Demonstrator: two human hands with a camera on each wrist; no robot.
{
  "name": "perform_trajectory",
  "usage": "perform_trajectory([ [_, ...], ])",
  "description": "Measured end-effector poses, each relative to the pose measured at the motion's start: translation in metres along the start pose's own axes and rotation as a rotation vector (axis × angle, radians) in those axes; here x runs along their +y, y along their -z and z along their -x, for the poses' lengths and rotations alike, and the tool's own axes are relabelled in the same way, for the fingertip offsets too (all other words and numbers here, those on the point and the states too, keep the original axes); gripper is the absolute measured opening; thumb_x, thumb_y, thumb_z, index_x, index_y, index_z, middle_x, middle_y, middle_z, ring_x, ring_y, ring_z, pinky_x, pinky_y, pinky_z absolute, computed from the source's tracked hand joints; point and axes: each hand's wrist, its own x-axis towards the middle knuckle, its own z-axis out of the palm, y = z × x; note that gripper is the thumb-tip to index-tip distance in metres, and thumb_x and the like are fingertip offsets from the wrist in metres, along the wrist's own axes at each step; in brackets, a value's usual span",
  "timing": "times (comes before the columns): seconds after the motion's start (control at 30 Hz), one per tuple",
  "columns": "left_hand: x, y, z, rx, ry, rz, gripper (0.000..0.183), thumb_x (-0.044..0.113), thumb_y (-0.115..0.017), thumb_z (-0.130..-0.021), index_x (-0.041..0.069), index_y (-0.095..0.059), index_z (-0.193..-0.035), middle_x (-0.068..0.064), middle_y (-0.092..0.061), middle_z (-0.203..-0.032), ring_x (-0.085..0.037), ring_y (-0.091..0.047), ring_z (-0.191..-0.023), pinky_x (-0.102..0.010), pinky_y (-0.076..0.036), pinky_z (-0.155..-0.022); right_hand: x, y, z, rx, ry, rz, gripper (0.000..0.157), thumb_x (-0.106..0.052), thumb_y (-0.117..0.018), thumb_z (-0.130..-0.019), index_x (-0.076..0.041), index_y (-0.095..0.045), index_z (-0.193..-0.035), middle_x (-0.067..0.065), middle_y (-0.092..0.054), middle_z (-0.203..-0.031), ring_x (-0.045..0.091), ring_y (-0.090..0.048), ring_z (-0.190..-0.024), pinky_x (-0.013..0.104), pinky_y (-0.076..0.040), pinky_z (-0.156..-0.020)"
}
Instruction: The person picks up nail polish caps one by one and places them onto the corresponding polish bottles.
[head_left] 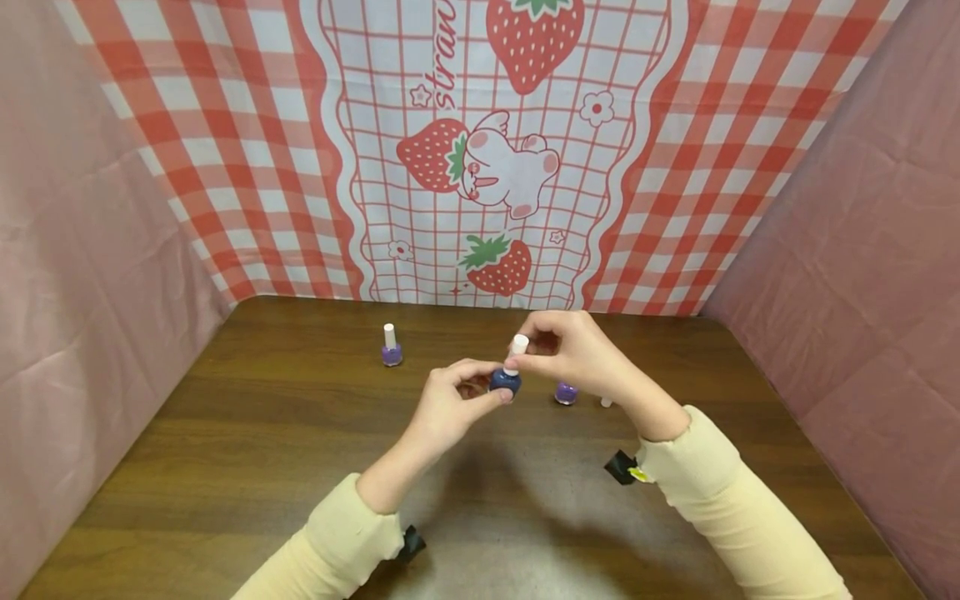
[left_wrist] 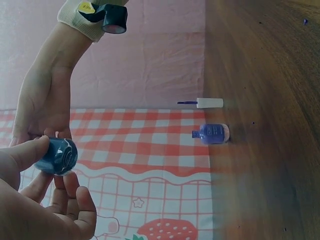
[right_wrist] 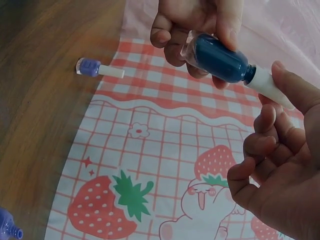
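My left hand (head_left: 441, 406) grips the glass body of a dark blue nail polish bottle (right_wrist: 220, 57) between thumb and fingers, up off the table. With thumb and fingertips my right hand (head_left: 588, 357) pinches the bottle's white cap (right_wrist: 267, 86). A short stretch of the blue neck shows between cap and shoulder in the right wrist view; whether the cap is still threaded on, I cannot tell. Beyond the right hand stands an uncapped purple nail polish bottle (left_wrist: 214, 133). Its neighbour is a white brush cap (left_wrist: 210, 103) with a purple-coated brush, standing brush up.
A capped purple nail polish bottle (head_left: 392, 355) stands toward the back left of the brown wooden table (head_left: 247, 417). Behind the table hangs a red checked strawberry cloth (head_left: 480, 208). Pink cloth (head_left: 847, 250) closes off both sides.
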Motion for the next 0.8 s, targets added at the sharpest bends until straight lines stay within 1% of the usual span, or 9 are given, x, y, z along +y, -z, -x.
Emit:
perform_trajectory([
  [0.03,-0.001,0.000,0.000,0.008,-0.001,0.007,0.027,0.009,-0.072,-0.073,0.002,-0.066,-0.099,-0.011,-0.065,-0.086,-0.020,-0.056,-0.073,-0.026,-0.047,-0.064,0.000,0.000,0.000,0.006,-0.004,0.003,0.019,-0.038,-0.070,-0.073,-0.022,-0.060,-0.077,-0.008,-0.054,-0.066,0.008,-0.043,-0.058,0.021,-0.037,-0.049],
  [0.27,-0.029,-0.007,-0.009,0.059,-0.002,0.028,0.029,0.018,-0.075,-0.070,0.011,-0.068,-0.097,-0.005,-0.065,-0.084,-0.015,-0.056,-0.070,-0.023,-0.047,-0.061,-0.002,-0.004,-0.002,0.063,-0.035,0.009,0.025,-0.035,-0.072,-0.071,-0.018,-0.055,-0.070,-0.005,-0.048,-0.061,0.009,-0.039,-0.055,0.021,-0.033,-0.048],
  [0.3,-0.030,-0.007,-0.010,0.067,-0.003,0.027,0.029,0.019,-0.076,-0.070,0.012,-0.068,-0.097,-0.004,-0.065,-0.083,-0.014,-0.056,-0.069,-0.023,-0.047,-0.061,-0.002,-0.005,-0.002,0.073,-0.042,0.006,0.026,-0.035,-0.073,-0.071,-0.017,-0.054,-0.070,-0.004,-0.048,-0.061,0.009,-0.039,-0.055,0.021,-0.032,-0.047],
  [0.37,-0.032,-0.008,-0.010,0.079,-0.003,0.025,0.029,0.020,-0.076,-0.069,0.014,-0.068,-0.097,-0.003,-0.065,-0.082,-0.013,-0.056,-0.068,-0.023,-0.048,-0.060,-0.002,-0.006,-0.002,0.093,-0.061,0.004,0.029,-0.035,-0.073,-0.070,-0.015,-0.053,-0.069,-0.003,-0.047,-0.060,0.009,-0.039,-0.055,0.021,-0.032,-0.047],
  [0.5,-0.032,-0.009,-0.010,0.090,-0.017,0.028,0.029,0.020,-0.076,-0.069,0.014,-0.068,-0.096,-0.002,-0.065,-0.082,-0.012,-0.056,-0.067,-0.024,-0.049,-0.059,-0.003,-0.010,-0.002,0.132,-0.098,0.021,0.032,-0.038,-0.073,-0.070,-0.015,-0.050,-0.067,-0.004,-0.046,-0.057,0.009,-0.039,-0.053,0.020,-0.033,-0.046],
  [0.7,-0.031,-0.010,-0.010,0.098,-0.022,0.013,0.029,0.020,-0.076,-0.069,0.012,-0.068,-0.096,-0.003,-0.065,-0.082,-0.012,-0.057,-0.067,-0.024,-0.049,-0.060,-0.004,-0.013,-0.002,0.160,-0.105,0.020,0.034,-0.039,-0.073,-0.070,-0.016,-0.048,-0.067,-0.004,-0.044,-0.056,0.008,-0.038,-0.051,0.021,-0.032,-0.046],
  [0.8,-0.029,-0.010,-0.010,0.095,-0.005,0.010,0.029,0.019,-0.076,-0.069,0.011,-0.068,-0.096,-0.005,-0.065,-0.082,-0.013,-0.056,-0.066,-0.023,-0.048,-0.059,-0.005,-0.014,-0.002,0.165,-0.110,0.008,0.034,-0.039,-0.072,-0.070,-0.016,-0.047,-0.068,-0.004,-0.044,-0.056,0.008,-0.038,-0.051,0.021,-0.031,-0.045],
])
